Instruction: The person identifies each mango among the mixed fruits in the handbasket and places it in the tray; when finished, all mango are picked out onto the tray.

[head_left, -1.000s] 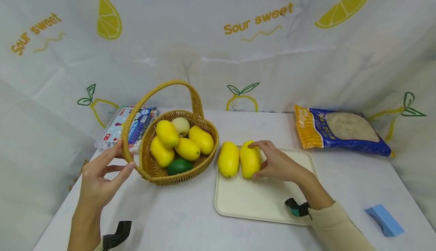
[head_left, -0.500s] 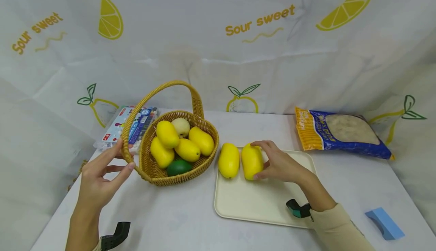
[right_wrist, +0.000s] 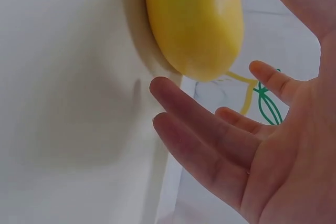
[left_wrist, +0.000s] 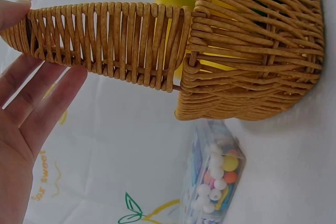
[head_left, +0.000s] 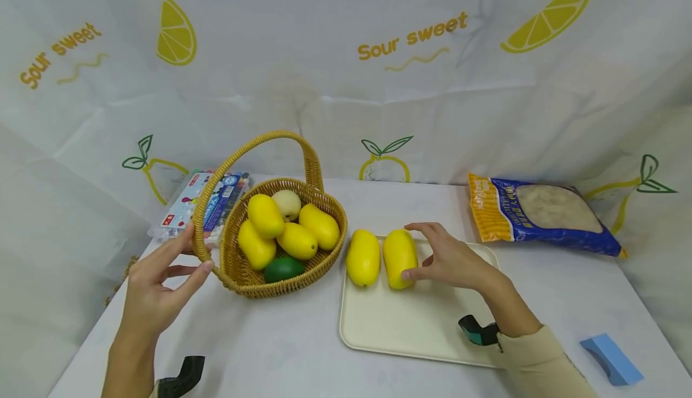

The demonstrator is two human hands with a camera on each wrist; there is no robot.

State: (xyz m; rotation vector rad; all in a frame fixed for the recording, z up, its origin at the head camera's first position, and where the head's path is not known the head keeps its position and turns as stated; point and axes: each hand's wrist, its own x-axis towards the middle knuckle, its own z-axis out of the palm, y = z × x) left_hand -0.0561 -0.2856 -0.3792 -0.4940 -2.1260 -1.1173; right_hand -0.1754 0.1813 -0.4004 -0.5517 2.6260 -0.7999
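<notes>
My left hand (head_left: 157, 284) pinches the handle of a wicker basket (head_left: 270, 290) between thumb and fingers; the left wrist view shows the handle (left_wrist: 105, 45) crossing that grip. In the basket lie several yellow mangoes (head_left: 297, 241), a green fruit (head_left: 283, 269) and a pale round fruit (head_left: 287, 204). Two more mangoes stand side by side on a cream tray (head_left: 411, 326). Beside the right-hand mango (head_left: 400, 260) is my right hand (head_left: 451, 260), its fingers spread. From the right wrist view, a gap shows between those fingers and the mango (right_wrist: 194, 24).
Behind the basket's left side is a clear box of coloured beads (left_wrist: 215, 182) with a printed label. A blue and orange bag (head_left: 540, 212) lies at the back right. A blue arched block (head_left: 611, 359) sits near the right edge. A printed curtain (head_left: 303, 44) hangs behind the table.
The right hand has let go of the right-hand mango and drawn slightly right. That mango moved a little right, widening its gap from the other. The left hand keeps its hold on the handle.
</notes>
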